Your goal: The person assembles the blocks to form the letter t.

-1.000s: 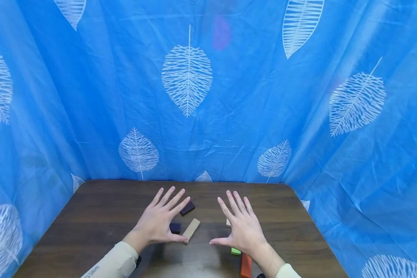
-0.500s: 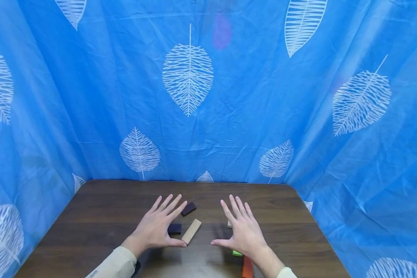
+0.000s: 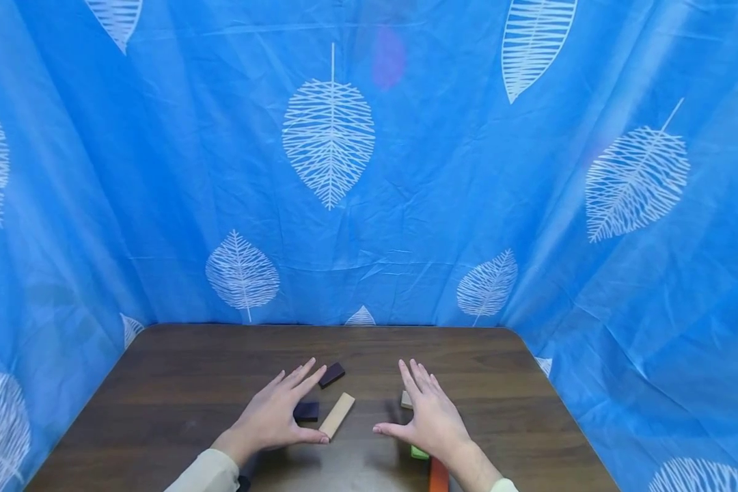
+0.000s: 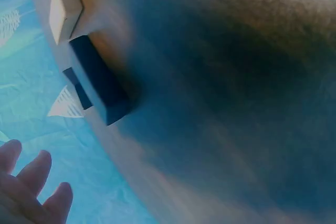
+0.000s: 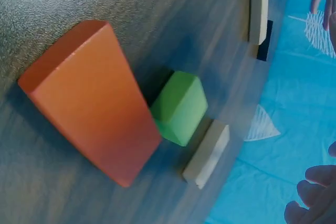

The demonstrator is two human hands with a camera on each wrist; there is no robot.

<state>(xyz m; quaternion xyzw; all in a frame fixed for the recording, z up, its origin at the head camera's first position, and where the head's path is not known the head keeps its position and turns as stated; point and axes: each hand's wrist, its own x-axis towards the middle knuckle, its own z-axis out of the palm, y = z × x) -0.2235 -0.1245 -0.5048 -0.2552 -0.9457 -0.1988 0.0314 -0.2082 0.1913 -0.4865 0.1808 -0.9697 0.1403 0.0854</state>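
My left hand (image 3: 272,415) hovers over the table with fingers extended and thumb out, holding nothing. Its thumb tip overlaps the near end of a tan block (image 3: 337,415) in the head view. Beside that hand lie a dark block (image 3: 307,411) and, farther back, a second dark block (image 3: 331,374). My right hand (image 3: 433,418), fingers spread and holding nothing, is above a green block (image 5: 181,107), an orange block (image 5: 94,100) and a pale block (image 5: 207,153). In the head view the right hand and forearm partly cover these three.
The brown wooden table (image 3: 209,355) has rounded far corners. A blue curtain (image 3: 406,205) with white leaf prints hangs behind it and along both sides. Between the hands is a stretch of table top.
Both hands have sunk lower toward the table, their fingers tilting forward. The blocks stay where they were, and the head view has shifted slightly.
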